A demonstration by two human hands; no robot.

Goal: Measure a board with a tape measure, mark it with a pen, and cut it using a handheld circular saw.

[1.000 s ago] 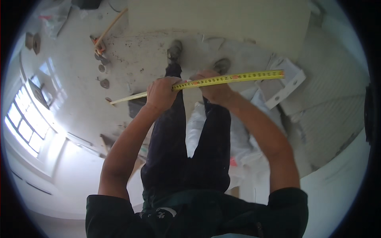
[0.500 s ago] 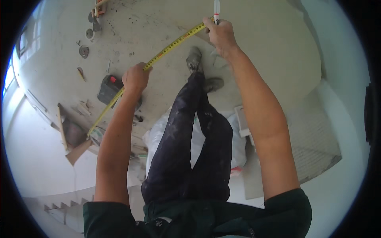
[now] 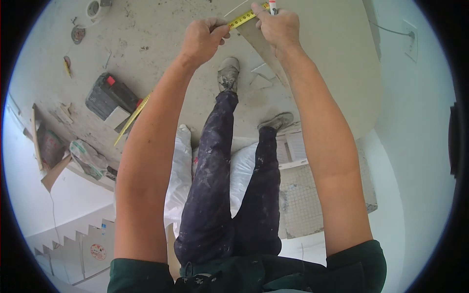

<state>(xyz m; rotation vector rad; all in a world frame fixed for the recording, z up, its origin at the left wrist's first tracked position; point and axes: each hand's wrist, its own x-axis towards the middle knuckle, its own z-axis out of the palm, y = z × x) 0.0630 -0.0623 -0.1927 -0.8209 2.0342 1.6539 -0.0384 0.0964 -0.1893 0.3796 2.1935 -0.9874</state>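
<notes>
My right hand [image 3: 281, 31] is closed at the upper middle, over a large pale board [image 3: 337, 63]. It grips one end of a yellow measuring tape [image 3: 244, 18], together with a white marker pen [image 3: 272, 6] with a red band. My left hand [image 3: 202, 41] is to its left, pinching the blade a short span away. Between the hands the blade slants up to the right, close to the board's left edge. More of the blade hangs past my left forearm, its lower end over the floor. Part of it is hidden behind that forearm.
A dark toolbox [image 3: 112, 95] with a red latch stands at left. White plastic bags [image 3: 178, 171] lie around my legs. A roll of adhesive tape [image 3: 93, 8] is at upper left, with debris on the floor. A wall socket [image 3: 410, 41] with a cable is at right.
My left hand has slid up and right along the tape, shortening the span between the hands. My feet have moved farther apart, and the view has shifted.
</notes>
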